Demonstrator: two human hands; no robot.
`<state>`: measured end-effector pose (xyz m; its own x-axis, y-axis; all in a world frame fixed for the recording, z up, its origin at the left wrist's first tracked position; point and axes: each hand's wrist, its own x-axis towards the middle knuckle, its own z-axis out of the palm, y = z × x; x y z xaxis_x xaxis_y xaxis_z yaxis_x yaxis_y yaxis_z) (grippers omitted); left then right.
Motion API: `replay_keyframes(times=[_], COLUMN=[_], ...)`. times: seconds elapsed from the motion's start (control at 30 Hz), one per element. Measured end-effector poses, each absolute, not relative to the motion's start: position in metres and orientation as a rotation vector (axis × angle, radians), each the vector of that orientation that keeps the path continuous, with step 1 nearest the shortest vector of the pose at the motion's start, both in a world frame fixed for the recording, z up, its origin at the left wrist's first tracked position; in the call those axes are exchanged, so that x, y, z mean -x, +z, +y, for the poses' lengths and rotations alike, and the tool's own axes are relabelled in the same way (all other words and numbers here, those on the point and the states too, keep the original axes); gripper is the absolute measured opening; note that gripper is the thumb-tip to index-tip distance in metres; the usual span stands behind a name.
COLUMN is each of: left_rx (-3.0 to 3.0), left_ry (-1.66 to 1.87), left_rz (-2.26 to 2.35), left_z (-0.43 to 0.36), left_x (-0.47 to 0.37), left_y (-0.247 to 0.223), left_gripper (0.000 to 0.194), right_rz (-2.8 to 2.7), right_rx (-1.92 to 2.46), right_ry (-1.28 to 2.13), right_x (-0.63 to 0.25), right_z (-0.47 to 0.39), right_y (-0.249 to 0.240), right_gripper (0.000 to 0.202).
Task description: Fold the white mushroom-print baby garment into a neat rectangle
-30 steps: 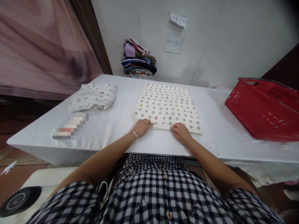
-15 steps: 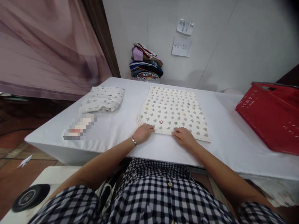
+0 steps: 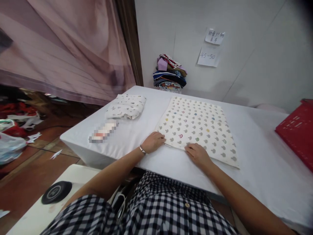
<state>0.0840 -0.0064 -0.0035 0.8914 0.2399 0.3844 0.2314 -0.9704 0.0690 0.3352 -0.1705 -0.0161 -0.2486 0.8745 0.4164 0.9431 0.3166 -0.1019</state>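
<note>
A folded cream cloth [image 3: 195, 127] with a grey mushroom-like print and a few coloured ones lies flat on the white-covered table. At its near left corner my left hand [image 3: 154, 141] is closed on the edge, a silver band round the wrist. My right hand [image 3: 197, 153] grips the same near edge a little farther right, fingers curled and thumb tucked against the fabric. Between the two hands the edge runs almost straight. Left of it lies a second folded white cloth [image 3: 127, 107] with a small dark print, bunched at its front.
A blurred-out flat object [image 3: 104, 131] lies on the table [image 3: 141, 130] at left. Folded clothes [image 3: 170, 72] are stacked by the wall, below paper signs [image 3: 208, 56]. A red basket [image 3: 298, 130] stands at right; a white stool [image 3: 80, 176] is below left.
My view has turned left, so everything sits farther right in the picture and the basket is partly cut off. Both hands stay on the cloth's near edge.
</note>
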Motion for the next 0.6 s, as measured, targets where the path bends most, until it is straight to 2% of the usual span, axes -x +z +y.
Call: replay_keyframes(times=[0.27, 0.6], left_rx=[-3.027, -3.102], left_ry=[0.651, 0.629], left_rz=[0.253, 0.172], left_z=[0.008, -0.01], left_x=[-0.078, -0.095], left_y=[-0.009, -0.001], left_gripper=[0.035, 0.023], right_rz=[-2.225, -2.246], right_rx=[1.598, 1.693], right_ry=[-0.32, -0.327], right_x=[-0.337, -0.34], right_z=[-0.168, -0.164], right_y=[-0.018, -0.021], right_gripper=[0.025, 0.027])
